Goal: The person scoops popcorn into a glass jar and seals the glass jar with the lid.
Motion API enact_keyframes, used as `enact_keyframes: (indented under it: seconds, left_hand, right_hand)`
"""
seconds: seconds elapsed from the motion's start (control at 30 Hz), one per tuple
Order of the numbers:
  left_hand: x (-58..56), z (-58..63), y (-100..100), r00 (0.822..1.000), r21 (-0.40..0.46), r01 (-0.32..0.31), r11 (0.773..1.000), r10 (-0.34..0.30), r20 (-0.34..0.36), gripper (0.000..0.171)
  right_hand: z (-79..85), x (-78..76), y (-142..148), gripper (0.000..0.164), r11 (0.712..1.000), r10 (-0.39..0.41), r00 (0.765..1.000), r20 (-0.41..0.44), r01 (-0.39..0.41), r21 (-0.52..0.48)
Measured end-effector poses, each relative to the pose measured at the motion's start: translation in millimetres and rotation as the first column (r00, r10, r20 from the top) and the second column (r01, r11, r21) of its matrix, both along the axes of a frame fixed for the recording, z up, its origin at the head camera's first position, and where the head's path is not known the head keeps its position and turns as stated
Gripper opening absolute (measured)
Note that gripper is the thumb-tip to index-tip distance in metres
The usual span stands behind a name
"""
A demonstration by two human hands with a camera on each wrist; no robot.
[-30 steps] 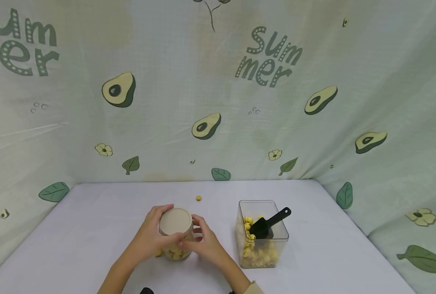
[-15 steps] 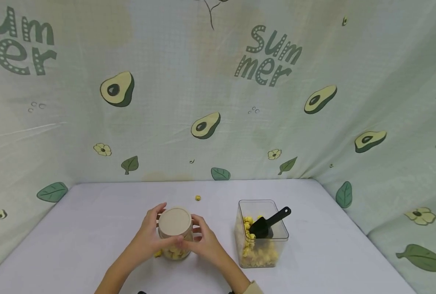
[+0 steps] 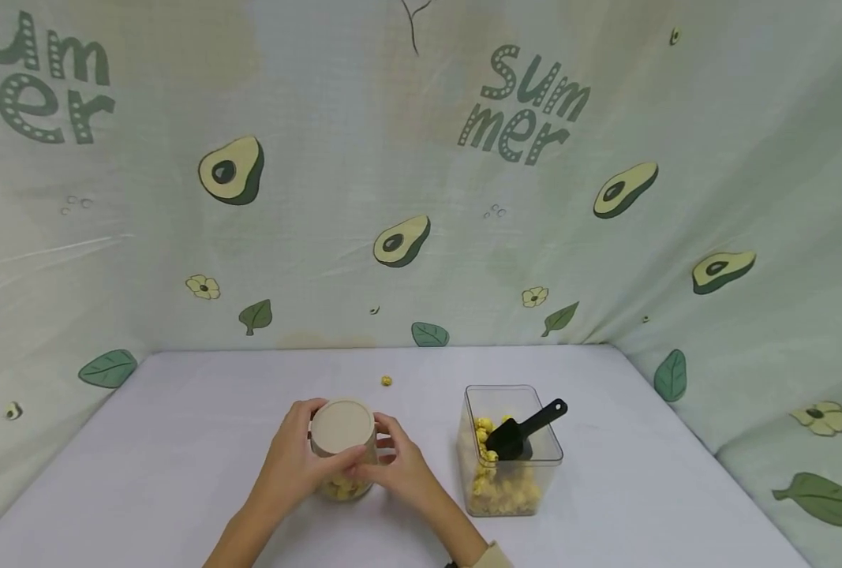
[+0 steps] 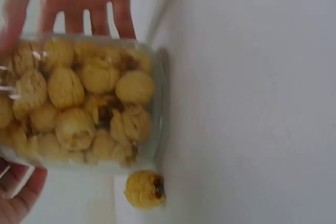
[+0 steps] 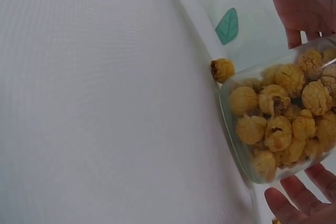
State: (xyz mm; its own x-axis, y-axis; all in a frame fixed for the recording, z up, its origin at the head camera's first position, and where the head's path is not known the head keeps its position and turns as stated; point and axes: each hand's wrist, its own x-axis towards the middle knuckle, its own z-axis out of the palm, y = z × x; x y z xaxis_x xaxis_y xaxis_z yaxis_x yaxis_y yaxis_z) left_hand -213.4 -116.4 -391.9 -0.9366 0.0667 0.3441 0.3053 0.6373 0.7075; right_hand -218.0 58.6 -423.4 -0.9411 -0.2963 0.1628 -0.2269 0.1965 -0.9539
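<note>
A clear jar [image 3: 345, 489] of caramel popcorn with a beige lid [image 3: 342, 426] stands upright near the table's front. My left hand [image 3: 294, 454] holds the lid and upper jar from the left, thumb across the front. From the right, my right hand [image 3: 405, 472] grips the jar, its thumb meeting the left thumb in front. Both wrist views show the round popcorn [image 4: 73, 129] through the jar's side, with fingers at its upper part. One loose popcorn piece [image 4: 144, 190] lies beside the jar's base on the left, hidden in the head view.
On the right stands a clear square tub [image 3: 509, 505], partly filled with popcorn, with a black scoop [image 3: 527, 427] leaning in it. Another loose popcorn piece [image 3: 387, 380] lies farther back on the white table [image 3: 200, 442]. A printed curtain [image 3: 307, 158] hangs behind.
My left fingers lifted slightly off the lid, then settled closer around it again. The loose piece left of the jar has gone out of sight behind my left hand in the head view.
</note>
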Motion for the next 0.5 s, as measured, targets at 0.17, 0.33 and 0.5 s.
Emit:
enact_keyframes:
  seconds: [0.17,0.33,0.5]
  left_hand:
    - [-9.7,-2.8,-6.5,0.994,-0.019,0.084,0.996,-0.085,-0.064,0.075]
    - [-15.2,-3.2,-11.2,0.985,-0.019,0.154,0.988,-0.155,-0.075,0.071]
    - [-19.3,-5.1,-12.6,0.979,-0.001,0.195,0.981,-0.195,-0.058,0.071]
  right_hand:
    - [-0.1,-0.9,0.6,0.070,1.000,-0.025,1.000,-0.004,0.025,-0.007]
    - [-0.3,-0.5,-0.8,0.069,0.999,-0.037,0.999,-0.014,0.036,-0.012]
    - [0.5,0.6,-3.5,0.069,0.998,-0.068,0.997,-0.030,0.067,-0.004]
